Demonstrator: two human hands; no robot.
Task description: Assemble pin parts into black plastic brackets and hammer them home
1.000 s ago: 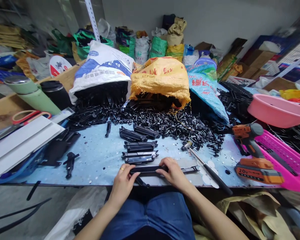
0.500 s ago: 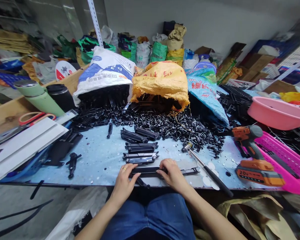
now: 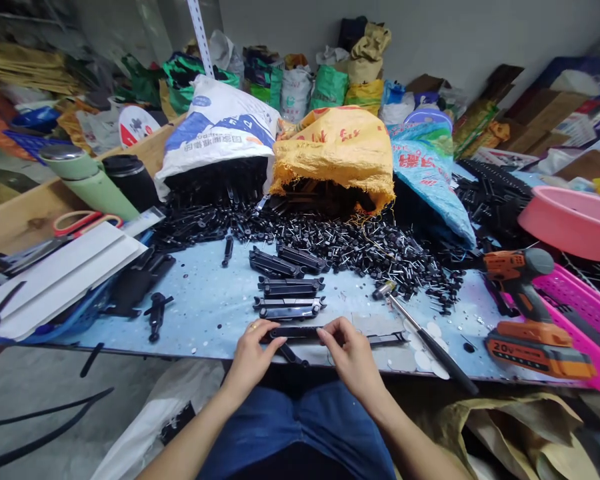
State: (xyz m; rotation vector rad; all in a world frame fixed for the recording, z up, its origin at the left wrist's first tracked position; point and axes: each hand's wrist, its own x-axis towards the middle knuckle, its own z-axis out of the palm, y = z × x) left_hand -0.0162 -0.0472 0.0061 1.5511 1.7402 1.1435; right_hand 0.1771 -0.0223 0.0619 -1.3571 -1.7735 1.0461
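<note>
Black plastic crowds the scene: a long black plastic bar lies along the near edge of the pale-blue surface, pinched from both sides. The left hand and right hand each have a narrow fingertip grip closed on it. Just beyond, matching black bars lie in flat stacks.

Behind them, a white woven sack, a frayed yellow woven sack and a blue woven sack lie on their sides, mouths open, spilling flat black strips and a heap of small black pins. At right, a pink perforated plastic tray holds more strips — the contents of the round pink basin cannot be seen.
</note>
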